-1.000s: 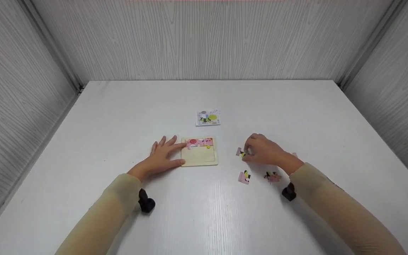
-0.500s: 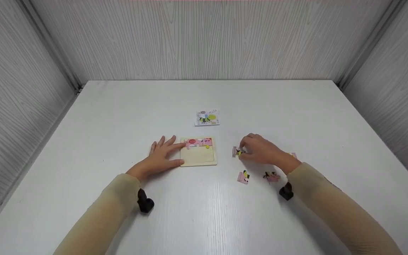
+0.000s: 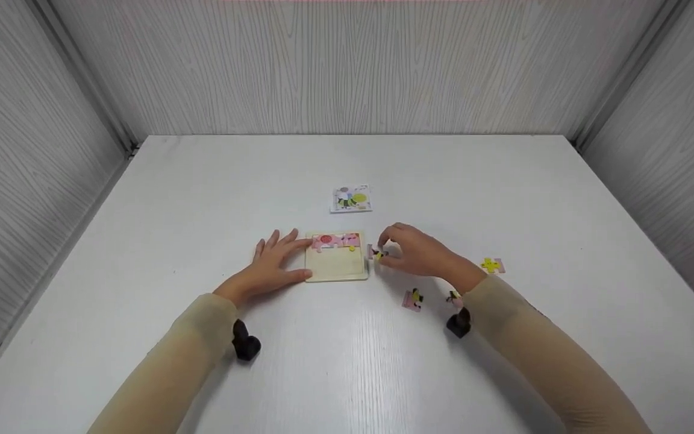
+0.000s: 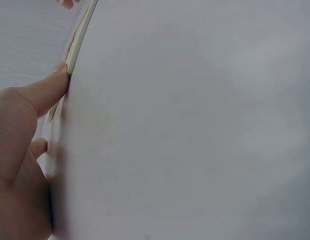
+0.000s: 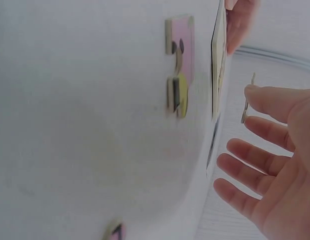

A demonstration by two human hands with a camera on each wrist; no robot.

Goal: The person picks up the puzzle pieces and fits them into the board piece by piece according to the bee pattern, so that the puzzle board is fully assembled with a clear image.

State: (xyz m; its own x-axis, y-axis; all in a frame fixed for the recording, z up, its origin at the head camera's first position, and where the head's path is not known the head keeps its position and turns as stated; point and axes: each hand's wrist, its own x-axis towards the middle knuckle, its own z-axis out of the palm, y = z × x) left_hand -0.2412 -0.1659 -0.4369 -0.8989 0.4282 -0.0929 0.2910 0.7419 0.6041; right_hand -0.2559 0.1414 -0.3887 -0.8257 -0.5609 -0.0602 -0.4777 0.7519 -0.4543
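Note:
My left hand (image 3: 275,262) rests at the left edge of a wooden puzzle tray (image 3: 335,276), its fingers spread and thumb on the frame. Pink puzzle pieces (image 3: 338,241) fill the tray's top row. Between thumb and index finger, my right hand (image 3: 416,250) pinches a puzzle piece (image 3: 375,252) with pink, yellow and black on it, just off the tray's right edge. In the right wrist view that held piece (image 5: 248,100) shows edge-on, raised off the table, while the other fingers stay loosely extended.
A loose pink, yellow and black piece (image 3: 413,299) lies right of the tray. Another piece (image 3: 454,298) is partly hidden by the right wrist, and a yellow-and-pink one (image 3: 493,265) lies farther right. Behind the tray is a bee picture card (image 3: 351,199).
My right hand has moved left with the puzzle piece, from among the loose pieces to the tray's right edge. The yellow-and-pink piece is now uncovered. My left hand has stayed put.

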